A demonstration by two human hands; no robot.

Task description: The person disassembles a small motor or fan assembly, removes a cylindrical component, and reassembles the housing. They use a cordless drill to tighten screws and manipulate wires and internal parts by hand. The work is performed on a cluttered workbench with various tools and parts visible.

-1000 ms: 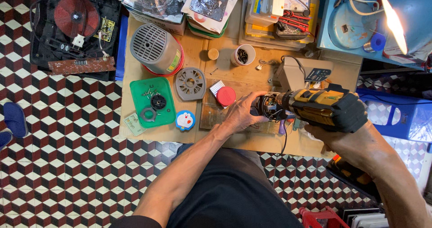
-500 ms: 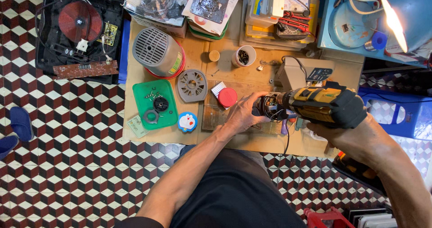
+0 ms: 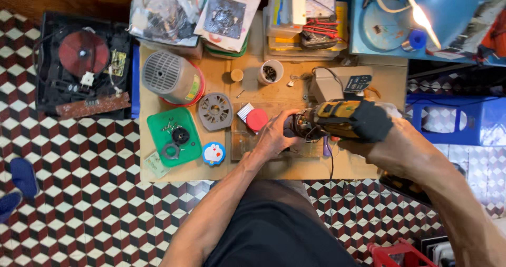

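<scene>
A yellow and black power tool (image 3: 342,120) lies sideways over the small wooden table (image 3: 274,167). My right hand (image 3: 390,146) grips its black rear body from the right. My left hand (image 3: 274,135) holds the tool's open front end, where metal motor parts (image 3: 301,126) show. A red round cap (image 3: 257,119) and a small white ribbed block (image 3: 245,111) sit just left of my left hand. A thin black cord (image 3: 332,164) hangs from the tool toward me.
A grey vented housing (image 3: 171,77), a grey round fan cover (image 3: 215,111), a green tray (image 3: 174,136) with screws and rings, and a blue round toy-like piece (image 3: 213,154) fill the table's left. A white cup (image 3: 270,72), stacked boxes and a lit blue lamp (image 3: 421,14) stand behind. A dismantled cooker (image 3: 81,67) lies on the tiled floor.
My hands and the tool have shifted only slightly; my left hand stays on the tool's front end. The view has moved a little.
</scene>
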